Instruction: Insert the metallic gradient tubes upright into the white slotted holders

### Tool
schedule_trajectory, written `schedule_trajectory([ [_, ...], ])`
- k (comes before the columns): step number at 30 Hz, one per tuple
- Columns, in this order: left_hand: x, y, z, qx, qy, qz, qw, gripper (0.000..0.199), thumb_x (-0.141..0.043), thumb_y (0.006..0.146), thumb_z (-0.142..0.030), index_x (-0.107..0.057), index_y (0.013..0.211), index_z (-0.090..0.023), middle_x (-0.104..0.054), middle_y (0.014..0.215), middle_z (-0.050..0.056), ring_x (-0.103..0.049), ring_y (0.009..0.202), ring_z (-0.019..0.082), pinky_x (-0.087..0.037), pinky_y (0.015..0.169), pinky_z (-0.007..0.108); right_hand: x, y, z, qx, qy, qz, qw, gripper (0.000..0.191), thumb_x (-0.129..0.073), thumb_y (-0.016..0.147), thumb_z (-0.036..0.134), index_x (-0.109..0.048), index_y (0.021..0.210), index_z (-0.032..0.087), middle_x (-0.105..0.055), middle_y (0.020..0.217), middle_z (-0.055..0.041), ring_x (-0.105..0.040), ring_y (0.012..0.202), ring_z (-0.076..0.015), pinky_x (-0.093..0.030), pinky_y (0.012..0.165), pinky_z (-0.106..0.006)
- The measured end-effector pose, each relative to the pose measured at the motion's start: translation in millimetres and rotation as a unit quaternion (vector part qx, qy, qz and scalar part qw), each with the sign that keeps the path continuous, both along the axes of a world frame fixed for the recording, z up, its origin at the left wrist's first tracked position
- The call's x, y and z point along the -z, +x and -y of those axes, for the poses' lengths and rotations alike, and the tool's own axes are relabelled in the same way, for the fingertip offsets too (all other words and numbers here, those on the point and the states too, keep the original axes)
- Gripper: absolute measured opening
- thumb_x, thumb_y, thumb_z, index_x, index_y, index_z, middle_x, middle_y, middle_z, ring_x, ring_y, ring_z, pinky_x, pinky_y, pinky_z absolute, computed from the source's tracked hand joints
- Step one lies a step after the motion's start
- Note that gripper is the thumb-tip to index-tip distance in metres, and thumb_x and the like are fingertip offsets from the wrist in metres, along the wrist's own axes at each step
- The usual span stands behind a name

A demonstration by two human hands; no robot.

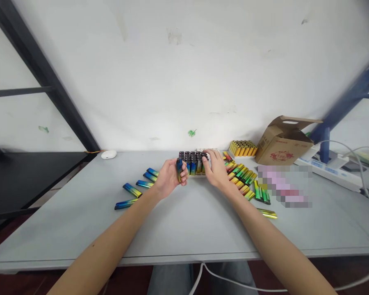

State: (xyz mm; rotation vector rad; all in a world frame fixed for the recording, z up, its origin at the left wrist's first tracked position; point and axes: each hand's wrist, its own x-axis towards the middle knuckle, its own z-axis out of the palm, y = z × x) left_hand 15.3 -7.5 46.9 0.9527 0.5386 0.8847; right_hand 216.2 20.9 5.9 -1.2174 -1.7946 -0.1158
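My left hand (169, 178) is closed around a blue-and-yellow lighter (179, 169), held upright just left of a tray of upright lighters (192, 162). My right hand (215, 167) rests on the tray's right end, fingers spread over the lighter tops. Several loose blue-yellow lighters (132, 190) lie flat on the grey table (184, 229) to the left of my left hand. A heap of green, yellow and red lighters (242, 177) lies to the right of my right hand.
A second tray of yellow lighters (242, 148) stands beside an open cardboard box (283, 143) at the back right. A white power strip (329, 170) with cables lies far right. A white earbud case (108, 154) sits back left. A single lighter (267, 213) lies nearer the front.
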Motion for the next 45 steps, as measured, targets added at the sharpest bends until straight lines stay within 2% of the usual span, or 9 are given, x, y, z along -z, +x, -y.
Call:
schedule_trajectory([
  [5,2.1,4,0,0.003,-0.012,-0.014,1.000,0.032,-0.035,0.089,-0.042,-0.044,0.070,-0.019,-0.032,0.064,-0.002,-0.035,0.053,0.012,-0.035,0.050,0.024,-2.3,1,0,-0.001,0.006,-0.001,1.000,0.037,-0.034,0.098,0.037,-0.055,0.120,0.017,-0.060,0.120,-0.0133,-0.050,0.116,-0.0265,-0.038,0.104,-0.046],
  [10,6.9,8,1,-0.005,-0.013,-0.030,0.999,0.028,-0.030,0.089,-0.036,-0.041,0.069,-0.019,-0.032,0.064,-0.002,-0.036,0.054,0.012,-0.036,0.050,0.024,-0.6,2,-1,0.005,0.011,0.013,1.000,0.038,-0.034,0.098,0.038,-0.055,0.122,0.017,-0.059,0.122,-0.0140,-0.048,0.119,-0.0276,-0.035,0.107,-0.048],
  [14,10.0,12,3,-0.026,-0.007,-0.039,0.999,0.025,-0.030,0.088,-0.032,-0.041,0.070,-0.020,-0.033,0.065,-0.001,-0.038,0.056,0.013,-0.038,0.052,0.025,-0.9,2,-1,0.009,0.013,0.019,1.000,0.039,-0.033,0.098,0.038,-0.055,0.123,0.019,-0.058,0.123,-0.0137,-0.046,0.122,-0.0284,-0.033,0.108,-0.050],
  [25,14.9,16,3,-0.107,0.014,-0.025,0.994,0.018,-0.031,0.087,-0.026,-0.040,0.072,-0.020,-0.034,0.065,-0.002,-0.037,0.055,0.011,-0.037,0.051,0.021,0.5,2,-2,0.011,0.021,0.012,1.000,0.038,-0.034,0.098,0.038,-0.055,0.121,0.018,-0.058,0.122,-0.0135,-0.046,0.121,-0.0275,-0.035,0.108,-0.048],
  [32,11.9,19,7,-0.139,0.016,-0.038,0.989,0.016,-0.032,0.084,-0.024,-0.039,0.070,-0.020,-0.033,0.064,-0.002,-0.035,0.053,0.010,-0.035,0.047,0.020,1.3,2,-3,0.010,0.023,0.010,1.000,0.038,-0.033,0.098,0.038,-0.055,0.122,0.018,-0.058,0.124,-0.0139,-0.047,0.122,-0.0276,-0.036,0.106,-0.048],
  [45,15.8,24,10,-0.100,0.009,-0.010,0.995,0.019,-0.031,0.087,-0.025,-0.041,0.071,-0.019,-0.034,0.063,-0.003,-0.037,0.054,0.011,-0.035,0.050,0.020,1.0,2,-3,0.004,0.013,0.003,1.000,0.039,-0.032,0.098,0.039,-0.054,0.122,0.018,-0.057,0.123,-0.0142,-0.047,0.120,-0.0271,-0.036,0.106,-0.048],
])
